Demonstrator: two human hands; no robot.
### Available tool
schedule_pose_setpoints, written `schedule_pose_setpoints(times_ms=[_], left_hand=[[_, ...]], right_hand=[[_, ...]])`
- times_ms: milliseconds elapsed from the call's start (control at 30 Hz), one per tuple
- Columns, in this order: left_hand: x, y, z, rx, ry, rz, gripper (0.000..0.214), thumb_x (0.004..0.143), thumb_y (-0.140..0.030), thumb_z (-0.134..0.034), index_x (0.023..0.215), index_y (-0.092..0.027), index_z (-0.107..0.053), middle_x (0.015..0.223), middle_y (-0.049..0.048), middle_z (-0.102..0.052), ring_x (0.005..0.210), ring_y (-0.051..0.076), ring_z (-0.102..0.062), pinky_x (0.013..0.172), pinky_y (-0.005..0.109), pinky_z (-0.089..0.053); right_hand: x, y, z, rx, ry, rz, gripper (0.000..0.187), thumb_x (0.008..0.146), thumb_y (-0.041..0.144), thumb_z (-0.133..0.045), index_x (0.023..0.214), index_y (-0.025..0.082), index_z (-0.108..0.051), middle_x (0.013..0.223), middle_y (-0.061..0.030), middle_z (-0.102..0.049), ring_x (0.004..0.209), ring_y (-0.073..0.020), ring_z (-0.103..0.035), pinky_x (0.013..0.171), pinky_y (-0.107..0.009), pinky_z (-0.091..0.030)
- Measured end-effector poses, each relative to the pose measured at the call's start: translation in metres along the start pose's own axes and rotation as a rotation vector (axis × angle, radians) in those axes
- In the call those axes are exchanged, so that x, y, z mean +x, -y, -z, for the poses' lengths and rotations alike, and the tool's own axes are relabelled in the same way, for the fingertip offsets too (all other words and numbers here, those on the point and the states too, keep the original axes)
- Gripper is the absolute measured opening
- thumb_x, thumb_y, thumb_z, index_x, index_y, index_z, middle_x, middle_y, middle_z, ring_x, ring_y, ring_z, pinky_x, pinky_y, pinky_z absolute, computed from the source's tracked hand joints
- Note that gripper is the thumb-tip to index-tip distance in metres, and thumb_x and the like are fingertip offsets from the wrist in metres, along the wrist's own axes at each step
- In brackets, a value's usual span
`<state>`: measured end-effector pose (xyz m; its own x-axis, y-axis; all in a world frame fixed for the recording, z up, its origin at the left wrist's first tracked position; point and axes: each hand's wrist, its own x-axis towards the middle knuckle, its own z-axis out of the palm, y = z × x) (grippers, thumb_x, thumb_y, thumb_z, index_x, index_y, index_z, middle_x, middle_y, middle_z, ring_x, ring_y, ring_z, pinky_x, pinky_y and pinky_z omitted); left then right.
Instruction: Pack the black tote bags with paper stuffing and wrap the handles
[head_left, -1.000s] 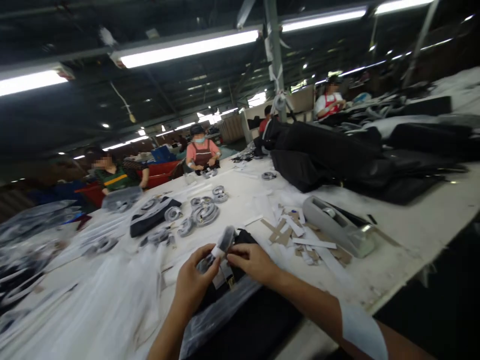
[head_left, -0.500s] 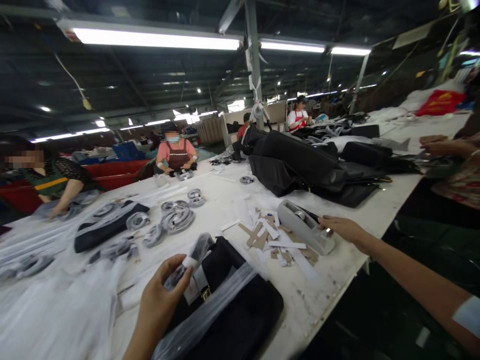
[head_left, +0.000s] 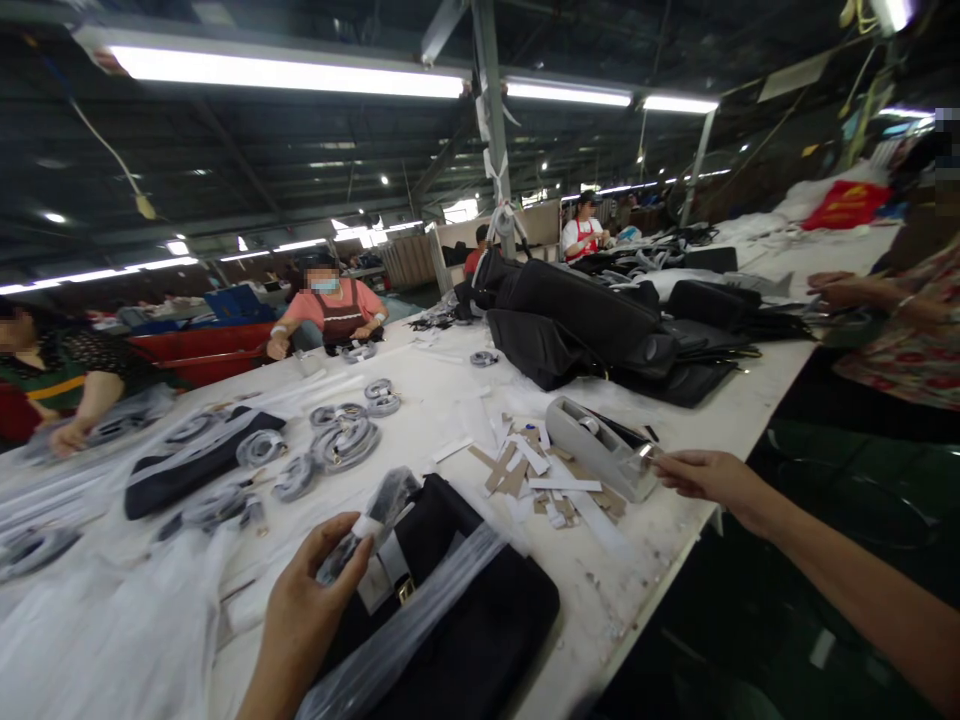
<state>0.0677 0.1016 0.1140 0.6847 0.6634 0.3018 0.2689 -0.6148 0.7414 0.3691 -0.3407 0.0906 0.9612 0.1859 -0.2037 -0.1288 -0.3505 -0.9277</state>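
My left hand (head_left: 311, 580) is closed around a strap (head_left: 390, 495) bundled in clear plastic, with a white band around it. The strap lies against a black bag (head_left: 480, 600) on the near part of the table. The bag has a gold buckle (head_left: 406, 590), and a strip of clear wrap (head_left: 427, 600) crosses it. My right hand (head_left: 709, 480) is at the near end of a grey tape dispenser (head_left: 589, 440). Its thumb and fingers pinch a shiny end of clear tape (head_left: 645, 453) by the cutting edge.
Paper and card strips (head_left: 540, 475) lie left of the dispenser. Behind it rises a pile of black bags (head_left: 585, 310). Coiled straps (head_left: 345, 435) and thin plastic sheets (head_left: 112, 630) cover the left side. Co-workers stand around the table (head_left: 442, 410), one person's hands (head_left: 847, 290) at right.
My right hand has moved from over the dispenser toward me and right, to just past its cutting end. The left hand keeps its grip on the strap. The view has shifted slightly.
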Motion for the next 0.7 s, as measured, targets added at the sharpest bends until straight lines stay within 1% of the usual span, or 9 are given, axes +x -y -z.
schedule_pose_setpoints(times_ms=[67,200,300,367,433,500,567,600,700], left_hand=[[0.000,-0.001,0.000,-0.015,0.005,0.014,0.053,0.072,-0.060,-0.068,0.110,-0.023,-0.066,0.114,0.0073,-0.071,0.113,0.032,-0.064,0.102,0.046,-0.047],[0.000,-0.003,0.002,-0.058,0.002,0.032,0.055,0.073,-0.060,-0.067,0.112,-0.022,-0.064,0.117,0.0088,-0.069,0.116,0.032,-0.061,0.105,0.048,-0.043],[0.000,-0.002,0.001,-0.094,0.002,0.032,0.053,0.075,-0.058,-0.068,0.114,-0.023,-0.063,0.118,0.0084,-0.069,0.117,0.030,-0.061,0.106,0.047,-0.042],[-0.002,-0.003,0.000,-0.103,-0.002,0.020,0.050,0.075,-0.055,-0.068,0.112,-0.022,-0.063,0.117,0.0086,-0.069,0.116,0.030,-0.061,0.105,0.046,-0.043],[-0.005,-0.006,-0.003,-0.133,-0.004,-0.003,0.046,0.077,-0.052,-0.068,0.110,-0.021,-0.064,0.115,0.0091,-0.069,0.114,0.029,-0.063,0.103,0.044,-0.045],[-0.008,-0.009,-0.007,-0.178,-0.010,-0.034,0.041,0.079,-0.047,-0.067,0.109,-0.019,-0.063,0.112,0.0091,-0.070,0.111,0.027,-0.065,0.100,0.041,-0.048],[-0.012,-0.012,-0.010,-0.209,-0.026,-0.065,0.035,0.080,-0.041,-0.068,0.107,-0.019,-0.064,0.109,0.0083,-0.071,0.108,0.025,-0.066,0.097,0.038,-0.049],[-0.013,-0.013,-0.011,-0.224,-0.031,-0.075,0.033,0.080,-0.038,-0.068,0.107,-0.019,-0.064,0.108,0.0080,-0.071,0.107,0.024,-0.066,0.096,0.037,-0.050],[-0.017,-0.017,-0.012,-0.251,-0.057,-0.093,0.029,0.081,-0.032,-0.069,0.107,-0.019,-0.064,0.106,0.0069,-0.072,0.104,0.022,-0.067,0.094,0.035,-0.051]], right_hand=[[0.003,-0.012,-0.005,-0.011,-0.039,0.011,0.037,0.067,0.051,-0.076,0.084,0.018,-0.078,0.095,-0.0144,-0.076,0.085,-0.0268,-0.071,0.066,-0.033,-0.057],[0.006,-0.022,-0.008,-0.074,-0.082,0.052,0.033,0.067,0.049,-0.075,0.076,0.017,-0.077,0.086,-0.0148,-0.076,0.076,-0.0250,-0.071,0.058,-0.031,-0.054],[-0.007,-0.021,-0.010,-0.102,-0.086,0.047,0.034,0.065,0.051,-0.076,0.070,0.017,-0.077,0.081,-0.0145,-0.076,0.071,-0.0246,-0.069,0.057,-0.031,-0.054],[-0.024,-0.015,-0.022,-0.089,-0.043,0.116,0.040,0.065,0.055,-0.074,0.077,0.018,-0.078,0.082,-0.0123,-0.076,0.069,-0.0230,-0.068,0.059,-0.032,-0.054],[-0.045,-0.001,-0.047,-0.058,0.031,0.228,0.047,0.066,0.060,-0.072,0.087,0.019,-0.079,0.080,-0.0096,-0.075,0.064,-0.0209,-0.065,0.059,-0.032,-0.054],[-0.067,0.020,-0.083,-0.017,0.130,0.326,0.055,0.068,0.061,-0.073,0.103,0.020,-0.077,0.074,-0.0072,-0.073,0.060,-0.0191,-0.062,0.059,-0.033,-0.055],[-0.087,0.045,-0.125,0.052,0.272,0.400,0.068,0.072,0.058,-0.073,0.128,0.021,-0.064,0.070,-0.0043,-0.071,0.057,-0.0183,-0.061,0.062,-0.034,-0.056],[-0.097,0.057,-0.146,0.099,0.349,0.434,0.073,0.075,0.056,-0.072,0.137,0.021,-0.057,0.070,-0.0033,-0.071,0.058,-0.0184,-0.062,0.064,-0.035,-0.057],[-0.121,0.087,-0.206,0.218,0.548,0.514,0.074,0.081,0.051,-0.068,0.145,0.022,-0.045,0.074,-0.0020,-0.073,0.062,-0.0184,-0.065,0.070,-0.035,-0.058]])
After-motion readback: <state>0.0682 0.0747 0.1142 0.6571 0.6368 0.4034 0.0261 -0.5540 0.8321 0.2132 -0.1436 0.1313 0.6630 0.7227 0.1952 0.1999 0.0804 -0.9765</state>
